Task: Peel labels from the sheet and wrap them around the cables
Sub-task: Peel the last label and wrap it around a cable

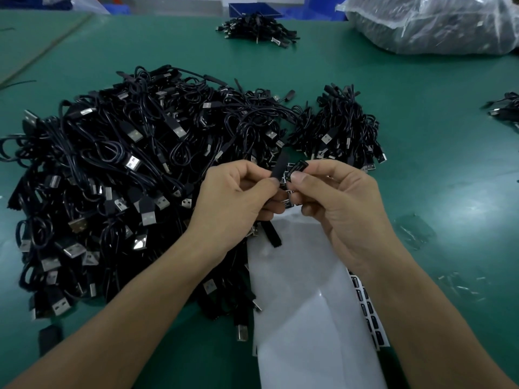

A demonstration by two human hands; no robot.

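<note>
Nearest me, a white backing sheet (309, 304) lies on the green table (449, 153), running from the bottom edge up under both hands; a strip of black labels (370, 313) shows along its right side. Above it, my left hand (233, 197) pinches a flat black cable (278, 168) between thumb and fingers, the cable standing nearly upright; my right hand (337, 197) pinches a small black label (300, 165) with white print between thumb and forefinger, right beside the cable, though I cannot tell if they touch. Behind and to the left sprawls a large pile of cables (112, 178) with USB plugs; a smaller bundle (345, 127) sits to its right; farther off lie another heap (258, 28), a blue bin (252, 8) and a clear plastic bag (432, 21).
</note>
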